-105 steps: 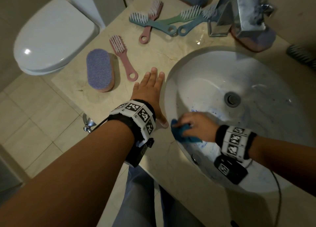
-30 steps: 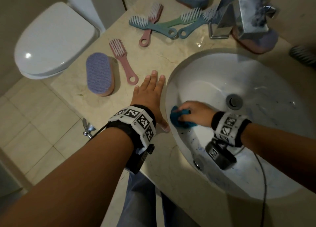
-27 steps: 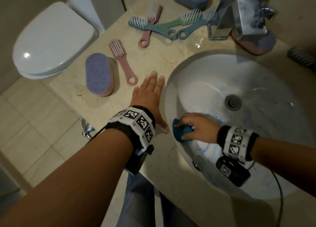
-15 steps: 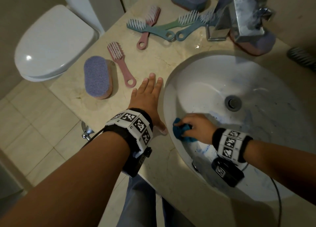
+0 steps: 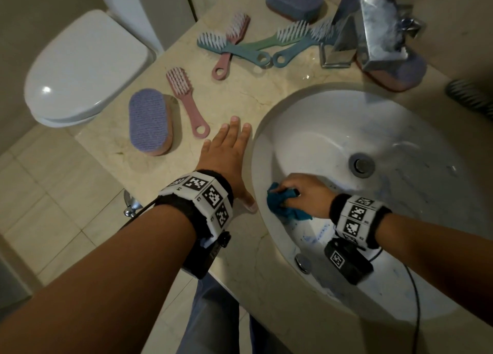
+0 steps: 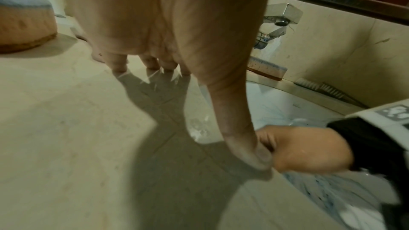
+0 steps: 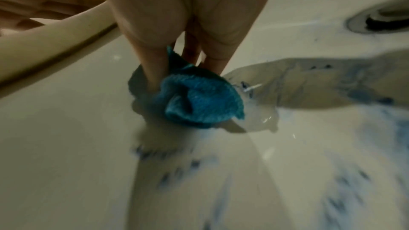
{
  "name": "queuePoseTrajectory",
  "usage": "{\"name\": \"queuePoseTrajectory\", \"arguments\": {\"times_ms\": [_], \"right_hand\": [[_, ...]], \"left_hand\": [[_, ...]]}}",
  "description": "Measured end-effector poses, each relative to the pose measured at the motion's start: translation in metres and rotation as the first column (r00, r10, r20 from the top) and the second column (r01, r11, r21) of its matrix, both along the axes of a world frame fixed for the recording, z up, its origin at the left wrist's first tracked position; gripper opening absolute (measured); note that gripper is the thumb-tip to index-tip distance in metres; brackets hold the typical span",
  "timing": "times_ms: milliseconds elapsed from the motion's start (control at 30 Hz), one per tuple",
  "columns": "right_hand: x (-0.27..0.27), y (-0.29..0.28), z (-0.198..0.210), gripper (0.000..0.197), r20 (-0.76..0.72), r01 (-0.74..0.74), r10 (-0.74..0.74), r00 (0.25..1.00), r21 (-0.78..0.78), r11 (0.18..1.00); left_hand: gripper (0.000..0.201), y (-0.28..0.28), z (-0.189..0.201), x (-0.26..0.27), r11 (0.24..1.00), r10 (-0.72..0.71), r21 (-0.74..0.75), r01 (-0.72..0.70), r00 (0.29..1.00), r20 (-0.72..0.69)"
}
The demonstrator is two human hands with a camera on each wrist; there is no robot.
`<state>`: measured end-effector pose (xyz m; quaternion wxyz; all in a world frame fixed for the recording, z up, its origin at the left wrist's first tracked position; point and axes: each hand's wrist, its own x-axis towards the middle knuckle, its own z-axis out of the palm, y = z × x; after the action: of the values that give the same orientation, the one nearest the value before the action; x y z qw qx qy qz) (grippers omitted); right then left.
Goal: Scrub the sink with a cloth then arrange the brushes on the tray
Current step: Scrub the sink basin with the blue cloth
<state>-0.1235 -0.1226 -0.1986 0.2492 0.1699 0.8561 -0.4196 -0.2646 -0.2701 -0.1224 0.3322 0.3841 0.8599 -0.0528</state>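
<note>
A: Item one, right hand?
B: Inside the white sink, fingers curled round a bunched blue cloth, pressing it against the basin's left inner wall, just below the rim. Blue smears streak the basin near it.
A: Left hand?
B: Flat on the beige marble counter, fingers straight, thumb beside the sink rim. Holds nothing.
A: Brushes?
B: One pink handled brush beside a purple oval scrub brush, left of the hand. Farther back, a second pink brush crossed with teal ones, near the chrome faucet.
A: Other fixtures?
B: Drain at basin centre; toilet, lid closed, left of the counter.
</note>
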Motion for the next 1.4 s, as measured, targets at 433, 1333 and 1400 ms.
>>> {"name": "queuePoseTrajectory", "arguments": {"times_ms": [433,1333,1400], "right_hand": [[0.009,-0.003,-0.019,0.03,-0.159,-0.006,0.062,0.985,0.331,0.944],[0.015,0.001,0.007,0.034,-0.06,-0.101,0.102,0.993,0.011,0.995],[0.0,0.002,-0.001,0.037,-0.083,0.037,-0.035,0.996,0.021,0.999]], "left_hand": [[0.153,0.0,-0.001,-0.001,1.0,0.002,0.008,-0.002,1.0,-0.001],[0.155,0.005,0.002,0.001,0.999,0.013,-0.035,-0.014,1.0,-0.013],[0.154,0.005,0.003,0.001,0.999,0.019,-0.04,-0.019,1.0,-0.007]]}}
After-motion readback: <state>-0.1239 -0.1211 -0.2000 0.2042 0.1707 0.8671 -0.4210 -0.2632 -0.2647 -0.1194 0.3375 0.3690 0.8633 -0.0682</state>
